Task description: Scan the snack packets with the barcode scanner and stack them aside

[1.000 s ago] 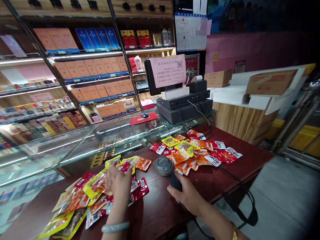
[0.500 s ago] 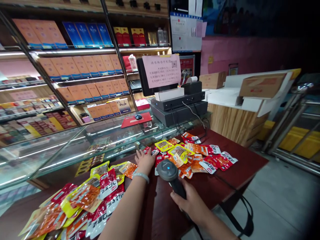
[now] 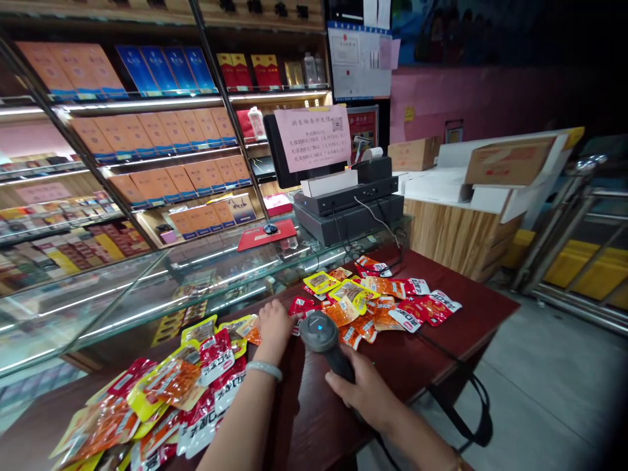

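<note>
My right hand [image 3: 366,391] is wrapped around the handle of a grey barcode scanner [image 3: 321,335], whose head shows a blue light and points at the far pile of snack packets [image 3: 377,297]. My left hand [image 3: 273,322], with a pale bangle on the wrist, is curled on a red snack packet [image 3: 300,306] at the near edge of that pile. A second pile of red, orange and yellow packets [image 3: 167,392] lies at the lower left of the dark red table [image 3: 441,340].
A glass display counter [image 3: 147,288] runs along the table's far side. On it stand a cash register with a pink notice [image 3: 314,137] and a red mouse pad [image 3: 267,234]. Shelves of cartons [image 3: 147,131] fill the back wall. Cardboard boxes [image 3: 510,160] sit at the right.
My left hand left the near pile, reached over to the far pile, and has now curled on a red packet and drawn back a little. The scanner stays in my right hand.
</note>
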`<act>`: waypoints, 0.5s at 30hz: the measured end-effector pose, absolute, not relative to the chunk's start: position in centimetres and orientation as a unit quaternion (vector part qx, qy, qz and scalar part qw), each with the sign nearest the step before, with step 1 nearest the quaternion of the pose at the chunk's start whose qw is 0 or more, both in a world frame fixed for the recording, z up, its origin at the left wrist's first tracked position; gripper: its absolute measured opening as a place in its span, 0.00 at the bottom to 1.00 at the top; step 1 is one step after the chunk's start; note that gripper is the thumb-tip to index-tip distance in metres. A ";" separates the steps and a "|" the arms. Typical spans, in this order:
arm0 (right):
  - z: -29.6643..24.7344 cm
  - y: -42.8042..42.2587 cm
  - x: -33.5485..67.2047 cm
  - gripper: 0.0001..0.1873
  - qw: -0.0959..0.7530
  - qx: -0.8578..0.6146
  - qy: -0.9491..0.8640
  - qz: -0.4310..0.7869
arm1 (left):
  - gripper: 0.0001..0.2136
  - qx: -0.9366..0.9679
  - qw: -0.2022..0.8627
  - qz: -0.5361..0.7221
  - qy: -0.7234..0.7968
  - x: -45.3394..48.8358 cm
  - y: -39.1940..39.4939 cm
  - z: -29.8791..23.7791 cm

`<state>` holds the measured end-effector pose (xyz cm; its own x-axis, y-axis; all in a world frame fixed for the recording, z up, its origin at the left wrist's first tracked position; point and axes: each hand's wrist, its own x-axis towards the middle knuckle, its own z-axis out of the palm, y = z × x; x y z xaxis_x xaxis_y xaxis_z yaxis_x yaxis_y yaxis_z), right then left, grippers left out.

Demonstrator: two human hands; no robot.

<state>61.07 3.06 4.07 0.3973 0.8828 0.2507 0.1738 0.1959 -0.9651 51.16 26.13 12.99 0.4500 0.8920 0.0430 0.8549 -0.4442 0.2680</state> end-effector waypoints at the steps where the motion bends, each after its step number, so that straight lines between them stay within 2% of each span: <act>1: 4.1 3.0 61.1 0.30 0.626 -0.569 -0.452 0.284 | 0.19 0.842 0.102 0.087 0.522 51.1 25.9 13.0; 4: 4.7 2.8 60.9 0.31 0.654 -0.569 -0.398 0.299 | 0.11 0.840 0.119 0.091 0.521 50.6 25.5 13.2; 7: 5.7 2.3 60.6 0.29 0.652 -0.554 -0.389 0.341 | 0.08 0.830 0.157 0.123 0.522 49.7 25.1 13.4; 15: 8.6 1.7 59.0 0.26 0.654 -0.547 -0.389 0.349 | 0.11 0.791 0.274 0.277 0.472 45.4 22.7 12.4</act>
<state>58.98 1.72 8.56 0.4535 0.8822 0.1264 -0.0309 0.1573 -0.9871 45.42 22.66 12.39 0.4003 0.8986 0.1797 0.5943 -0.4039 0.6955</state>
